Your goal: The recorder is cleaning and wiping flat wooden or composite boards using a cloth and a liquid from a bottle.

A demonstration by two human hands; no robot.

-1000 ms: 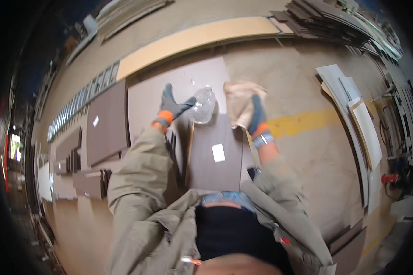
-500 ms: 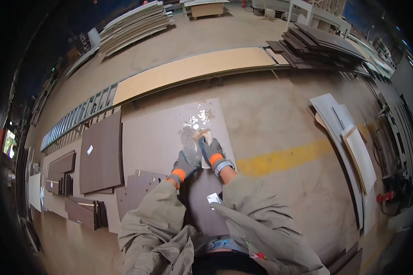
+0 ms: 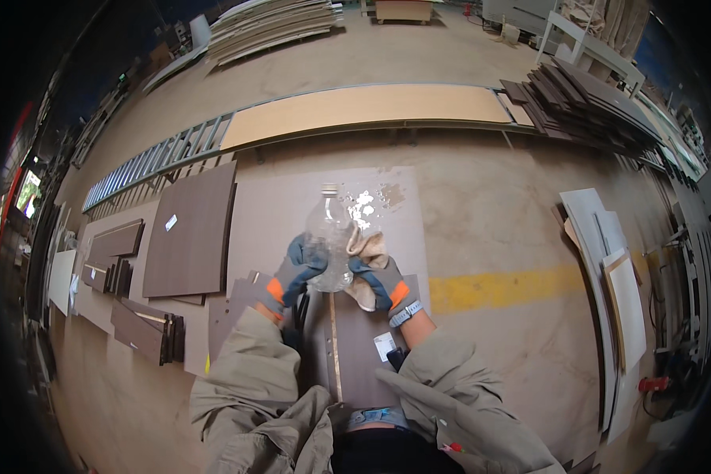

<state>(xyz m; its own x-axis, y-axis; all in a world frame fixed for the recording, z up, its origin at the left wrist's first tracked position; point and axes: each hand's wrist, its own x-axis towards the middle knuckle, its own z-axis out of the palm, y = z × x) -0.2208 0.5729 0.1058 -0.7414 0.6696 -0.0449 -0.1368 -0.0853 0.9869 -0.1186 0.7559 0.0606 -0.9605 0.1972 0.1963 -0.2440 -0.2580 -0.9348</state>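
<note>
Bottle [image 3: 329, 241], clear plastic, stands between both gloved hands over a large grey-brown board [image 3: 288, 213], its neck pointing away from the person. The left hand [image 3: 298, 268] wraps its fingers around the lower part of the bottle. The right hand [image 3: 379, 278] has its fingers closed on a beige cloth [image 3: 369, 251], which touches the right side of the bottle. Half a second ago the hands were close together on the board near the wet patch [image 3: 367, 204]; now the bottle is lifted nearer to the body, and the cloth is pressed beside it. A dark panel [image 3: 188, 233] lies just left of the board.
</note>
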